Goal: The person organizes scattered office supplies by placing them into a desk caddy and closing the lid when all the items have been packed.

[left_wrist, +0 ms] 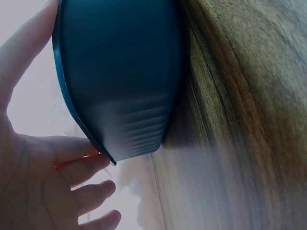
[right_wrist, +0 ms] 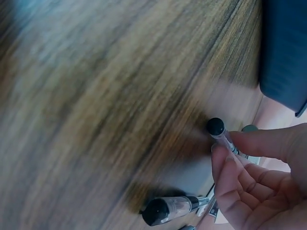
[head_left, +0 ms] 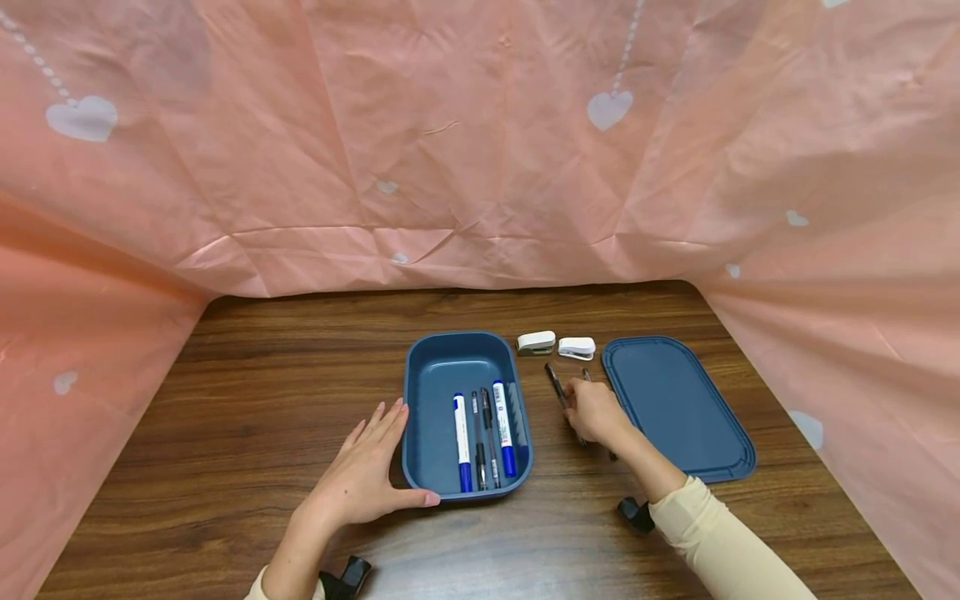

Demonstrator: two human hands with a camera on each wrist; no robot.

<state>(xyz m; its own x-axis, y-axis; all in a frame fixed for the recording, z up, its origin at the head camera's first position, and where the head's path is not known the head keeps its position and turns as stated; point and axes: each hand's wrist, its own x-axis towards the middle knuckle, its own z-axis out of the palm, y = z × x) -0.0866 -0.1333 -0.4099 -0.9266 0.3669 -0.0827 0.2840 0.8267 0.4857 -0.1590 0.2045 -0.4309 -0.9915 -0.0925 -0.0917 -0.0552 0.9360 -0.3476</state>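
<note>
My left hand (head_left: 358, 482) rests against the left and front rim of a blue plastic bin (head_left: 438, 375), fingers mostly straight, thumb on the front rim. Inside the bin lie two white-and-blue markers (head_left: 461, 433) and two slim pens (head_left: 487, 412) with black parts. To the bin's right, my right hand (head_left: 596, 412) pinches a black-ended clear pen (head_left: 555, 382) between thumb and fingers, close above the table. Another pen (right_wrist: 168, 210) lies beside it on the table, partly hidden under the hand in the head view.
Two small white staplers (head_left: 536, 342) stand behind the right hand, near the bin's far right corner. A flat blue lid (head_left: 675, 408) lies to the right, beside the right forearm. Pink cloth (head_left: 480, 167) with hearts surrounds the wooden table (head_left: 300, 358).
</note>
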